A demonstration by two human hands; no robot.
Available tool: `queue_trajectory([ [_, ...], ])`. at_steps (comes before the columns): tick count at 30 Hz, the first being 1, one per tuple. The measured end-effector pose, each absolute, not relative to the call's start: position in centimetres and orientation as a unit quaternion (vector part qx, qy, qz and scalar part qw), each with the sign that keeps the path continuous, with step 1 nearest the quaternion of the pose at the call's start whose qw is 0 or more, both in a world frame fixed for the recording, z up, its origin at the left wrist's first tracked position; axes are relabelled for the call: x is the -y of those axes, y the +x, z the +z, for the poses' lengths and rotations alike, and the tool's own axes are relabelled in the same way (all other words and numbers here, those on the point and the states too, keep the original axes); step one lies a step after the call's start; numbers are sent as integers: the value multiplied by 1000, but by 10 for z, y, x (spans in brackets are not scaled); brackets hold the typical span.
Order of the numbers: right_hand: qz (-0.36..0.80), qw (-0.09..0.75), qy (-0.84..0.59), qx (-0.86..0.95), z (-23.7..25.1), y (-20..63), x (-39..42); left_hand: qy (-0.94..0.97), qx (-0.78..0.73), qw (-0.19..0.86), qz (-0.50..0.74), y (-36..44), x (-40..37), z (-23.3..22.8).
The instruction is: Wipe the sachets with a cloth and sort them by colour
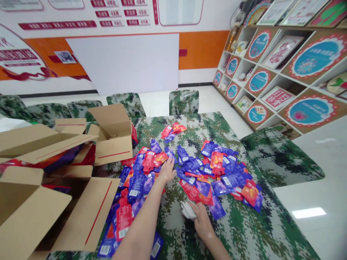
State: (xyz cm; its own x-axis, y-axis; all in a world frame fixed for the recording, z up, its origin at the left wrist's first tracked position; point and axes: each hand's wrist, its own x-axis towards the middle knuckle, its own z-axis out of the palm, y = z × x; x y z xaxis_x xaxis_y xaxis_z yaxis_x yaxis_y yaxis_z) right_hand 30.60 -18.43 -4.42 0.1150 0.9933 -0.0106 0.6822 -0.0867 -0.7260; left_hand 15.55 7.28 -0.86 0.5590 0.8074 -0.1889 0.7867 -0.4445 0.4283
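Observation:
Many purple and red pouches (217, 169) lie scattered over a table with a camouflage cloth (244, 224). My left hand (166, 170) reaches forward and rests flat on pouches near the pile's middle, its fingers apart. My right hand (202, 220), closer to me, grips a small white crumpled bag (187, 210) at the near edge of the pile. More purple and red pouches (127, 202) spread to the left, beside the cardboard boxes.
Open cardboard boxes (114, 139) with red tape lines stand at the left, a larger one (32, 213) nearest me. Camouflage-covered chairs (183, 102) ring the table. A shelf unit with framed pictures (271, 79) fills the right wall. A white board (124, 61) leans at the back.

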Motion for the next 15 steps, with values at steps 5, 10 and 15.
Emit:
queue_trajectory([
  [5,267,300,-677,616,-44,307,183,843,-464,272,-6,162,-52,-18],
  [10,301,312,-665,608,-31,309,181,852,-435,291,-14,150,-4,-14],
  [15,345,331,-645,596,-10,320,188,860,-397,320,-3,141,55,-13],
])
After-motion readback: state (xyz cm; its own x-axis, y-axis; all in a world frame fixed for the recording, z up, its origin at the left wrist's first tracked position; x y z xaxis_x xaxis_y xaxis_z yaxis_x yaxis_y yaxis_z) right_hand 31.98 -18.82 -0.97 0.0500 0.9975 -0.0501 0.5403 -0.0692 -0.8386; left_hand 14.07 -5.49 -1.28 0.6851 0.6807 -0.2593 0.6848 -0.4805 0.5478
